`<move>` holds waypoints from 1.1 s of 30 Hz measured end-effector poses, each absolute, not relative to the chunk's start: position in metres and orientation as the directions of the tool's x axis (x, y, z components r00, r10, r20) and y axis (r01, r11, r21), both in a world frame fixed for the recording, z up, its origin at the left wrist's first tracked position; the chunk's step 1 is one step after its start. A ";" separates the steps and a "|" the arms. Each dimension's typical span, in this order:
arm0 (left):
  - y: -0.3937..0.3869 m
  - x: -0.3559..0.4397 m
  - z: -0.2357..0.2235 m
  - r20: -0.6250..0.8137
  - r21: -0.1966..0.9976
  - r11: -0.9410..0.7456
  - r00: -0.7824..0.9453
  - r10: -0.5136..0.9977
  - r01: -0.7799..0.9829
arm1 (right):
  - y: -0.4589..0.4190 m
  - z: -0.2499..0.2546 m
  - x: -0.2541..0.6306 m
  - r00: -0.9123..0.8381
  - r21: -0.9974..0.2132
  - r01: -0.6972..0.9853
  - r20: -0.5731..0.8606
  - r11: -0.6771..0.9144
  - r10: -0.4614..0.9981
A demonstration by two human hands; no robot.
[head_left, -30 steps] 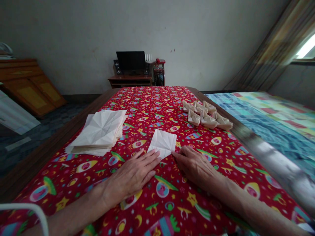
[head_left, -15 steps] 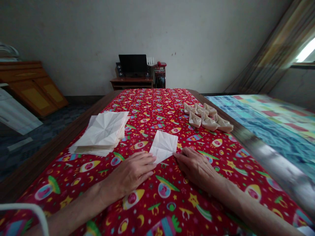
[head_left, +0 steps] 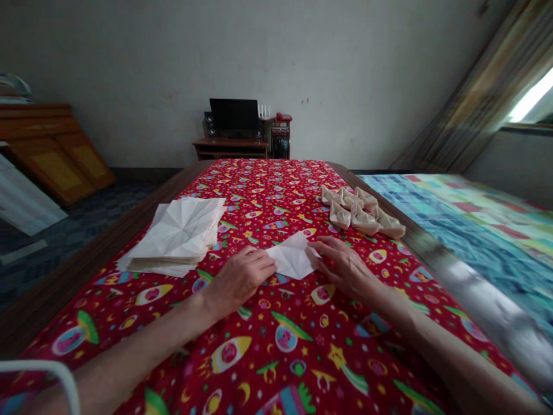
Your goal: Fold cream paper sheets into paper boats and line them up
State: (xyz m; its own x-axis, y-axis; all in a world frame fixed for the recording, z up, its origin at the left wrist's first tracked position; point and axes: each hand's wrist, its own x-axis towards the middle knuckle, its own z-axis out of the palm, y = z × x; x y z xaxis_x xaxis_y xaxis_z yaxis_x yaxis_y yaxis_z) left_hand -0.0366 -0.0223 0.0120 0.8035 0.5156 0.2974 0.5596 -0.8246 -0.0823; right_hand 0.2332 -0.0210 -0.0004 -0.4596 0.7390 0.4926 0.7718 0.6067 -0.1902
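A creased white sheet of paper (head_left: 294, 258), partly folded, lies between my two hands on the red patterned tablecloth (head_left: 242, 369). My left hand (head_left: 248, 274) has its fingers closed on the sheet's left corner, with the thumb hidden beneath the fingers. At the right edge, my right hand (head_left: 339, 262) pinches the paper, and that edge is lifted a little. Left of my hands lies a stack of creased white paper sheets (head_left: 177, 230). Several folded paper boats (head_left: 363, 212) sit in two rows on the right side.
A bed with a patchwork cover (head_left: 453, 225) stands beyond the table's wooden edge (head_left: 436, 259) on the right. Against the far wall are a black monitor (head_left: 234, 117) and a red telephone (head_left: 283, 117). A white cable (head_left: 52, 366) curves in at lower left.
The paper has been turned and its outline now points upward, with its right edge raised. My right hand has moved up and now pinches that edge; my left hand has shifted slightly up.
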 end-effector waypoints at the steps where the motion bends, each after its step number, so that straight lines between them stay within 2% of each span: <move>1: -0.017 -0.038 0.011 0.317 -0.096 -0.816 0.795 0.518 0.570 | -0.020 0.000 0.234 -0.469 -0.211 0.759 0.480 0.616 0.741; 6: 0.011 -0.034 0.010 0.366 -0.163 -0.774 0.766 0.529 0.612 | -0.040 -0.002 0.226 -0.438 -0.357 0.715 0.441 0.601 0.783; 8: 0.015 -0.030 0.010 0.384 -0.119 -0.773 0.746 0.544 0.624 | -0.053 -0.002 0.219 -0.415 -0.411 0.704 0.424 0.579 0.805; 13: -0.004 -0.025 0.005 0.384 0.052 -0.833 0.759 0.525 0.551 | -0.074 0.003 0.214 -0.397 -0.448 0.710 0.383 0.544 0.834; 15: -0.017 -0.027 0.002 0.381 0.074 -0.853 0.775 0.503 0.517 | -0.076 0.005 0.216 -0.380 -0.407 0.747 0.388 0.526 0.840; 17: -0.027 -0.029 -0.002 0.389 0.105 -0.863 0.778 0.493 0.494 | -0.075 0.008 0.216 -0.421 -0.316 0.762 0.420 0.565 0.804; 21: -0.033 -0.034 -0.010 0.434 0.192 -0.860 0.745 0.507 0.474 | -0.071 0.012 0.207 -0.662 -0.057 0.680 0.380 0.731 0.646; 23: -0.032 -0.034 -0.010 0.451 0.201 -0.855 0.730 0.514 0.478 | -0.069 0.014 0.203 -0.726 -0.025 0.632 0.330 0.775 0.603; 26: -0.032 -0.033 -0.010 0.466 0.201 -0.854 0.720 0.514 0.479 | -0.065 0.016 0.203 -0.747 -0.157 0.576 0.299 0.803 0.594; 29: -0.033 -0.033 -0.008 0.472 0.211 -0.858 0.720 0.509 0.469 | -0.051 0.016 0.205 -0.624 -0.335 0.619 0.339 0.711 0.704; 31: -0.034 -0.033 -0.008 0.470 0.202 -0.856 0.720 0.511 0.476 | -0.034 0.014 0.202 -0.493 -0.369 0.692 0.388 0.621 0.779; 33: -0.034 -0.033 -0.008 0.467 0.189 -0.854 0.721 0.512 0.485 | -0.014 0.012 0.196 -0.430 -0.369 0.757 0.339 0.539 0.837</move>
